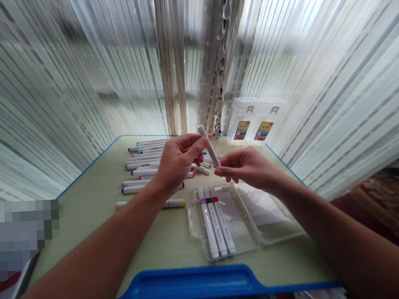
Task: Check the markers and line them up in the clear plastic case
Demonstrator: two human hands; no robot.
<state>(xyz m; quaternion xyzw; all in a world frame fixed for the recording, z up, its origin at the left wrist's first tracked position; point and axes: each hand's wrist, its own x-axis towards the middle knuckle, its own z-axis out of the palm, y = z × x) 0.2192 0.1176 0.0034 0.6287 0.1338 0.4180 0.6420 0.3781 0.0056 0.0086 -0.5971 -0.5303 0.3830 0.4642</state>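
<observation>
Both hands hold one white marker [208,145] above the small table [98,195]. My left hand [176,162] is wrapped round its upper part. My right hand [245,167] pinches its lower end. Right below them an open clear plastic case [247,236] lies on the table with three white markers [216,222] side by side in it, capped pink, black and red. Its lid [273,212] lies flat to the right.
Several white markers [143,168] with coloured caps lie in rows at the back left of the table, one yellow-capped [173,203] nearer. The table has a blue front rim [193,283]. Clear plastic boxes [254,122] with labels stand at the back right. Striped curtains hang all round.
</observation>
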